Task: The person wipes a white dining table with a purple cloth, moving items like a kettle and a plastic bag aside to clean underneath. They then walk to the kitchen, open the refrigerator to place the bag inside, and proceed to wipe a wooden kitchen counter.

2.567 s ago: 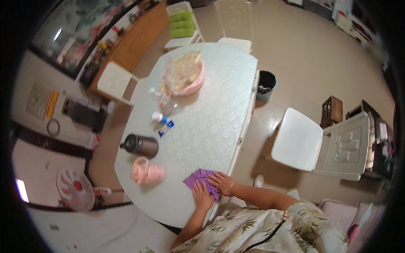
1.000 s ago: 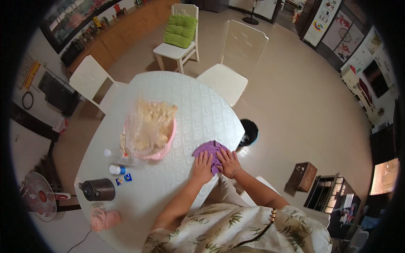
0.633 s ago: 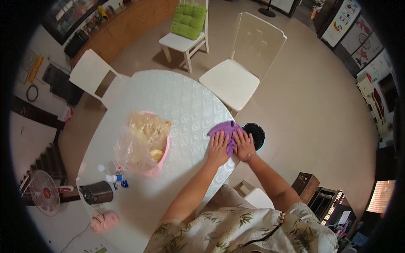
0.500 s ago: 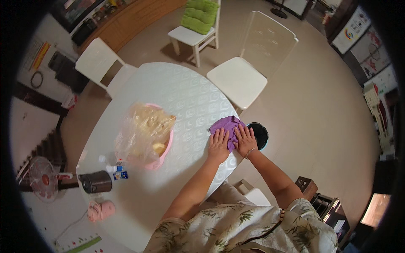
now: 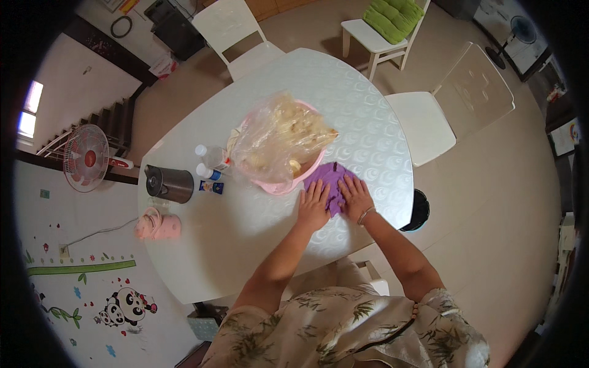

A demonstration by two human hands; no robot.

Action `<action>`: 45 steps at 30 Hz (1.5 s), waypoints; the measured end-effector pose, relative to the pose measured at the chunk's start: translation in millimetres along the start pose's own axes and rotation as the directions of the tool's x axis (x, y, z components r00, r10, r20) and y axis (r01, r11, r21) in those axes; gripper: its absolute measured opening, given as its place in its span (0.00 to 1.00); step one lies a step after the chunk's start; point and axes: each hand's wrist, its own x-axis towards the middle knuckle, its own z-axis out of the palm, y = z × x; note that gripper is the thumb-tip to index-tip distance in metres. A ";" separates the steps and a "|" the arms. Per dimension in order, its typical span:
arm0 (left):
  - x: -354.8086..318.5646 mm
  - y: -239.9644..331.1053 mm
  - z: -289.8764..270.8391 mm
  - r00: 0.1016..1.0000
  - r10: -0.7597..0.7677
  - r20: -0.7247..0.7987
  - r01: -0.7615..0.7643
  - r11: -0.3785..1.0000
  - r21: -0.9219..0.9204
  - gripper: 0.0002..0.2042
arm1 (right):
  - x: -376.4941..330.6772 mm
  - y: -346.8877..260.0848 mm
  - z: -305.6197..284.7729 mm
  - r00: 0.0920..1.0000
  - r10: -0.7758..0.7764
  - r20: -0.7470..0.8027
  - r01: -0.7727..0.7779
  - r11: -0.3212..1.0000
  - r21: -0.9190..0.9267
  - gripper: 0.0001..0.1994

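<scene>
A crumpled purple cloth (image 5: 336, 174) lies on the white patterned table (image 5: 245, 245), close to the near right side of a pink basin (image 5: 277, 189). My left hand (image 5: 314, 206) rests flat on the cloth's left part with its fingers stretched out. Beside it my right hand (image 5: 356, 197), with a bracelet at the wrist, presses flat on the right part, fingers apart. Both palms hide the cloth's near portion. A clear plastic bag (image 5: 279, 132) with pale yellowish pieces in it fills and overhangs the basin.
On the table's left stand a dark kettle (image 5: 169, 184), a pink bottle (image 5: 158, 226), white-capped bottles (image 5: 209, 172) and a small blue packet (image 5: 211, 186). A black bin (image 5: 418, 210) is beyond the right edge. White chairs (image 5: 423, 126) surround the table; a fan (image 5: 87, 158) stands left.
My hands and the purple cloth have moved from the table's right edge by the bin inward, up to the basin. The cloth is spread flatter. The view has turned left.
</scene>
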 end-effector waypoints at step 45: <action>-79.0 16.4 32.5 0.987 0.090 -0.131 -0.109 0.982 -0.153 0.36 | -84.3 -28.4 13.4 0.998 0.043 -0.045 -0.044 0.999 -0.027 0.36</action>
